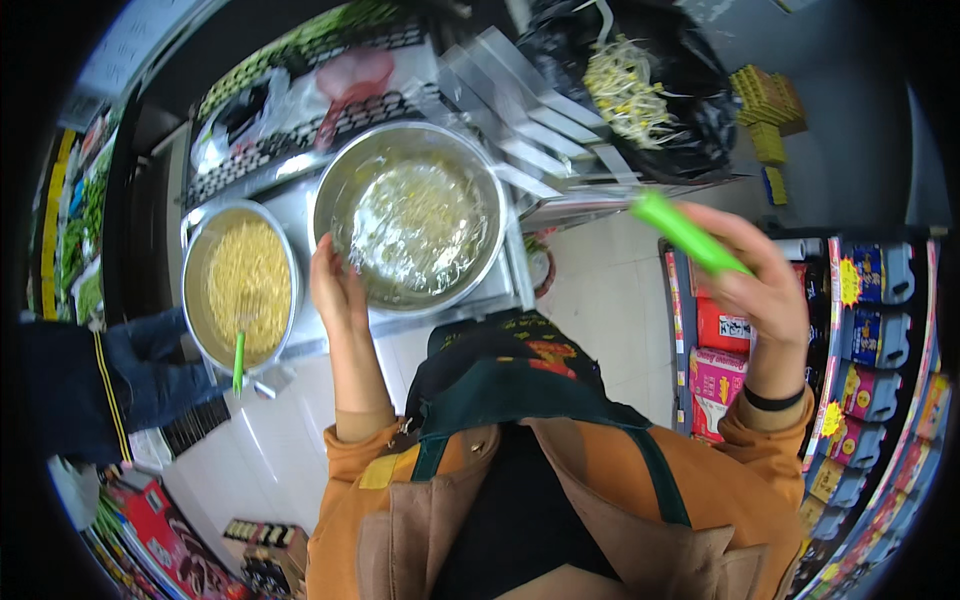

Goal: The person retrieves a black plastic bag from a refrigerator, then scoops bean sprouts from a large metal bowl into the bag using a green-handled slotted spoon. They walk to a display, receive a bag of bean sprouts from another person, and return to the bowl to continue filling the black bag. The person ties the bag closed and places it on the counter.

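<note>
My right hand (pixel 761 277) grips the green handle (pixel 694 236) of a metal utensil. Its blurred slotted or tined head (pixel 540 120) reaches left, beside the bean sprouts (pixel 628 94) on a black plastic bag (pixel 701 127). My left hand (pixel 339 292) is on the left rim of a round metal basin (pixel 491 169). Rippling water (pixel 420 225) with small yellowish bits fills much of it. To the left stands a metal pot (pixel 196 330) of pale yellow strands (pixel 247 277), probably sprouts. A green-handled fork (pixel 238 360) rests in it, handle over the near rim.
A pink ladle (pixel 352 79) and a clear plastic bag (pixel 247 120) lie on a black perforated rack (pixel 300 139) behind the basin. Shelves of packaged goods (pixel 866 330) stand at my right. A person in jeans (pixel 154 352) is at my left. Cartons (pixel 266 551) sit on the tiled floor.
</note>
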A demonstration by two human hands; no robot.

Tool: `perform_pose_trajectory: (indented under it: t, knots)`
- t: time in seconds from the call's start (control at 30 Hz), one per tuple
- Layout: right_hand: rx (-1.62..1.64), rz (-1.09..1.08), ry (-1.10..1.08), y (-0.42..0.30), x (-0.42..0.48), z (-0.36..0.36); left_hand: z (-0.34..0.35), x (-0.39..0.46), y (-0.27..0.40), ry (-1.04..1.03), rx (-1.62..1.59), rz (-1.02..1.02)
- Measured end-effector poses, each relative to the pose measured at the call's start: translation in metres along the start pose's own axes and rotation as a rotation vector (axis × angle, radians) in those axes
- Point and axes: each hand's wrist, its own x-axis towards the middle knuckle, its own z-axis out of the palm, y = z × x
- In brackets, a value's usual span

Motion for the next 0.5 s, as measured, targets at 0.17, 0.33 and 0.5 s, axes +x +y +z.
perform_pose_trajectory:
  t: [0.17,0.33,0.5]
  knots:
    - [-0.722,-0.134,0.623,-0.053,-0.083,-0.071,0.121,-0.086,0.048,-0.132,0.583,0.881]
    - [-1.285,-0.133,0.518,-0.060,-0.064,-0.106,0.227,-0.140,0.061,-0.488,0.895,1.500]
    - [-1.478,0.064,0.412,-0.066,-0.037,-0.120,0.315,-0.095,0.049,-0.556,0.946,1.400]
